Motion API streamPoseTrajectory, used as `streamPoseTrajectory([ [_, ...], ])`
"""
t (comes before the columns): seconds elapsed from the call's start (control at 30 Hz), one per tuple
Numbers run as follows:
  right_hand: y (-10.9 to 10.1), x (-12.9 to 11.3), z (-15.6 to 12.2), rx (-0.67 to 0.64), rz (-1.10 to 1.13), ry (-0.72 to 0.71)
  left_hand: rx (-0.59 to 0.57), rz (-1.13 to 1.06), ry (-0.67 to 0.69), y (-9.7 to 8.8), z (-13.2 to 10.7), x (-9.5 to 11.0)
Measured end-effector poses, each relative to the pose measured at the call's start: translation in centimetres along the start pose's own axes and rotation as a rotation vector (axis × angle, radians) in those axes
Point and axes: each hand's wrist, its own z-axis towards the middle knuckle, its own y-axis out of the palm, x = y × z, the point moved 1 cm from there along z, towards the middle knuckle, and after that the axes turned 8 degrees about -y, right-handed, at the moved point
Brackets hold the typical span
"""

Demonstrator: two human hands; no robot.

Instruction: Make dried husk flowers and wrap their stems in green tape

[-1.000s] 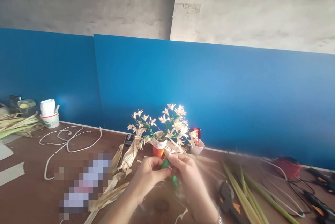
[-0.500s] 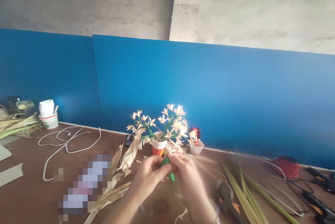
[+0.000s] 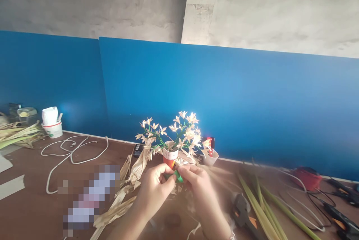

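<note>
The left hand [image 3: 157,184] and right hand [image 3: 196,183] pinch a green strip [image 3: 178,176] on the near side of flower-filled cups [image 3: 169,154].

The left hand [image 3: 157,183] and right hand [image 3: 198,181] are bare, and the forearms [image 3: 131,214] too. At the right wrist [image 3: 221,228] there is a shiny silvery band [image 3: 232,235], only partly visible.

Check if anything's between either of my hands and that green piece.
Nothing visible is: the left hand and the right hand both already have fingers on the green piece. The paper cups with the flowers stand beyond them, not between.
</note>
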Motion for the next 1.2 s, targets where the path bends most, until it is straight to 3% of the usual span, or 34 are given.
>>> streamPoseTrajectory([
  [0.23, 0.3, 0.7, 0.0, -0.047, 0.206, 0.118, -0.081, -0.061, -0.1, 0.1, 0.0, 0.5],
  [0.77, 0.4, 1.9, 0.4, -0.098, 0.427, 0.161, -0.129, -0.387, -0.206, 0.3, 0.0, 0.3],
  [0.97, 0.4, 2.5, 0.7, -0.073, 0.432, 0.179, -0.105, -0.246, -0.082, 0.2, 0.0, 0.3],
  [1.2, 0.3, 2.6, 0.5, -0.067, 0.433, 0.142, 0.056, 0.019, 0.044, 0.9, -0.6, 0.2],
])
